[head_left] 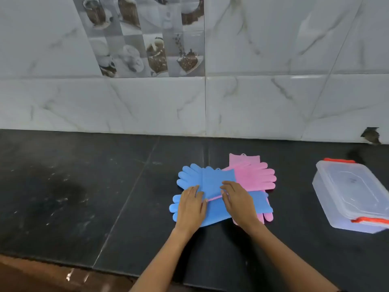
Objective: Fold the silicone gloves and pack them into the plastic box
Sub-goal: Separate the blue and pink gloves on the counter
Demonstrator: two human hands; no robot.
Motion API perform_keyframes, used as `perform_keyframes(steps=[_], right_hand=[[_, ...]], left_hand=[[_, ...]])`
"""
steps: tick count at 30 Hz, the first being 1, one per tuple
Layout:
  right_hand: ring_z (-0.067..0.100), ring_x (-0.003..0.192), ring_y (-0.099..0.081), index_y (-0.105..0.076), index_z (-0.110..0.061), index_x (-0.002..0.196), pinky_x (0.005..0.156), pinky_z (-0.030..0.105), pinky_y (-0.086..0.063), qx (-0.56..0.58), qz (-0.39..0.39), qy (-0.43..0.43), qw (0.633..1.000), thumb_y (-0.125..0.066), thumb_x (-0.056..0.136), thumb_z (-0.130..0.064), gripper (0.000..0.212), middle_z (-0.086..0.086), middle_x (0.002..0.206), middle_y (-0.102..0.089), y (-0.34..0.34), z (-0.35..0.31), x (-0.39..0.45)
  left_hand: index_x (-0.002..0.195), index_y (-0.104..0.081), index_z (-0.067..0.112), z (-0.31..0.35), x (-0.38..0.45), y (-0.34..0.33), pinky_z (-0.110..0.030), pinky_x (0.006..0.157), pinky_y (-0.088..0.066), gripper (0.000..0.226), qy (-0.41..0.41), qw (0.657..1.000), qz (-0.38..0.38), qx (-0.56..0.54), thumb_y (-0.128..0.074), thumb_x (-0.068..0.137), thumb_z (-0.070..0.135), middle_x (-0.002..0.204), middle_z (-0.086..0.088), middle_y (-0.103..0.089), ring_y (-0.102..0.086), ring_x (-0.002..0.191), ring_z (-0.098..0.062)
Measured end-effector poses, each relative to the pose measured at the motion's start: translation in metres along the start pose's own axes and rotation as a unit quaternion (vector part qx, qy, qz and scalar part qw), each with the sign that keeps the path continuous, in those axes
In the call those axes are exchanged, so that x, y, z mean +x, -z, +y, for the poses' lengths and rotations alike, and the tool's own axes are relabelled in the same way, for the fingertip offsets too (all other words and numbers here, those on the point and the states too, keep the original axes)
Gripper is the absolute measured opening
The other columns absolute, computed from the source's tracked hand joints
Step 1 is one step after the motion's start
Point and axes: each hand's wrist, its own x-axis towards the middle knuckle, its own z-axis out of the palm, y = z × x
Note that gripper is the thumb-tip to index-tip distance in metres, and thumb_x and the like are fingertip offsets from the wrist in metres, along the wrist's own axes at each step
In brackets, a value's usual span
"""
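Observation:
Several silicone gloves lie overlapped on the black counter [84,197]. A blue glove [206,178] lies on top at the back, and a second blue glove [216,211] lies nearer me. A pink glove [254,175] spreads to the right, and another pink glove's fingers [267,217] stick out from beneath. My left hand [190,207] rests flat on the blue gloves. My right hand [236,199] presses on them beside it, fingertips at the upper blue glove's edge. A thin pink edge shows between my hands. The clear plastic box [345,197] stands apart at the right with its lid on.
The box has red clips [339,160] at both ends. A marble-tiled wall [252,91] runs along the back of the counter, with a chipped hole [371,134] at the right. The counter's front edge is close to me, with brown floor below at the left.

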Motion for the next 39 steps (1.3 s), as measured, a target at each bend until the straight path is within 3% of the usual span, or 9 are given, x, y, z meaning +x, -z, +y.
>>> perform_keyframes(steps=[4,8,17,21,24,26,30,33,39], right_hand=[[0.026,0.101,-0.065,-0.069,-0.006,0.1,0.081,0.034,-0.055,0.026,-0.027,-0.028,0.999,-0.062,0.087,-0.008,0.015,0.009,0.112,-0.068,-0.013,0.009,0.021],[0.021,0.117,-0.055,-0.063,-0.01,0.114,0.095,0.03,-0.045,0.009,-0.093,-0.03,0.995,-0.05,0.095,-0.019,0.025,0.005,0.13,-0.058,-0.024,0.018,0.036],[0.026,0.133,-0.038,-0.04,-0.014,0.138,0.11,0.033,-0.028,-0.037,-0.187,-0.118,0.974,-0.045,0.096,-0.025,0.043,0.009,0.15,-0.034,-0.044,0.045,0.071],[0.03,0.117,-0.053,-0.044,-0.011,0.136,0.101,0.035,-0.037,0.005,-0.185,-0.177,0.967,-0.051,0.093,-0.018,0.043,0.011,0.136,-0.053,-0.048,0.056,0.085],[0.029,0.101,-0.062,-0.057,-0.004,0.122,0.092,0.033,-0.047,0.138,-0.101,-0.251,0.953,-0.063,0.083,-0.003,0.039,0.013,0.114,-0.066,-0.039,0.061,0.095],[0.024,0.083,-0.064,-0.062,-0.002,0.115,0.082,0.03,-0.052,0.247,-0.077,-0.272,0.927,-0.07,0.077,0.003,0.039,0.015,0.102,-0.068,-0.024,0.064,0.099],[0.011,0.073,-0.063,-0.057,-0.012,0.123,0.075,0.022,-0.054,0.397,-0.157,-0.215,0.878,-0.071,0.077,0.003,0.051,0.005,0.099,-0.066,0.02,0.076,0.083],[0.011,0.085,-0.066,-0.059,-0.023,0.121,0.079,0.021,-0.055,0.38,-0.21,-0.167,0.885,-0.071,0.076,0.003,0.054,-0.004,0.1,-0.068,0.048,0.088,0.054],[0.002,0.09,-0.067,-0.074,-0.026,0.091,0.087,0.025,-0.053,0.239,-0.316,-0.079,0.915,-0.05,0.068,0.023,0.059,-0.015,0.089,-0.073,0.056,0.1,0.011]], left_hand=[[0.127,-0.057,0.009,-0.023,0.02,0.003,-0.033,0.11,-0.027,0.039,-0.006,1.0,0.0,-0.009,-0.048,0.096,0.031,0.137,-0.008,-0.053,-0.045,0.128,-0.022],[0.114,-0.067,0.007,-0.034,0.035,0.003,-0.036,0.096,-0.043,0.031,-0.048,0.999,0.014,-0.021,-0.06,0.09,0.027,0.11,-0.008,-0.069,-0.062,0.105,-0.024],[0.116,-0.066,0.013,-0.039,0.042,-0.007,-0.028,0.098,-0.039,0.033,-0.056,0.992,0.011,-0.115,-0.064,0.088,0.031,0.106,0.001,-0.07,-0.061,0.103,-0.014],[0.112,-0.069,0.014,-0.034,0.044,-0.011,-0.027,0.095,-0.04,0.031,-0.036,0.99,0.028,-0.133,-0.071,0.083,0.027,0.1,0.003,-0.072,-0.064,0.099,-0.014],[0.103,-0.073,0.015,-0.028,0.048,-0.011,-0.035,0.087,-0.049,0.029,-0.039,0.987,0.048,-0.146,-0.079,0.075,0.017,0.091,0.005,-0.073,-0.067,0.089,-0.014],[0.104,-0.072,0.016,-0.023,0.048,-0.01,-0.031,0.089,-0.046,0.032,-0.034,0.983,0.063,-0.171,-0.08,0.073,0.012,0.094,0.008,-0.073,-0.066,0.09,-0.011],[0.113,-0.067,0.019,-0.015,0.036,-0.006,-0.012,0.095,-0.033,0.04,-0.02,0.968,0.075,-0.239,-0.076,0.075,0.01,0.102,0.018,-0.069,-0.057,0.092,-0.003],[0.123,-0.061,0.019,-0.016,0.023,-0.003,-0.009,0.093,-0.034,0.048,-0.02,0.97,0.044,-0.24,-0.074,0.077,0.009,0.098,0.021,-0.069,-0.057,0.084,-0.003],[0.116,-0.065,0.024,-0.022,0.002,-0.001,-0.019,0.097,-0.038,0.041,-0.022,0.979,0.003,-0.202,-0.069,0.081,0.003,0.1,0.021,-0.07,-0.058,0.099,0.001]])
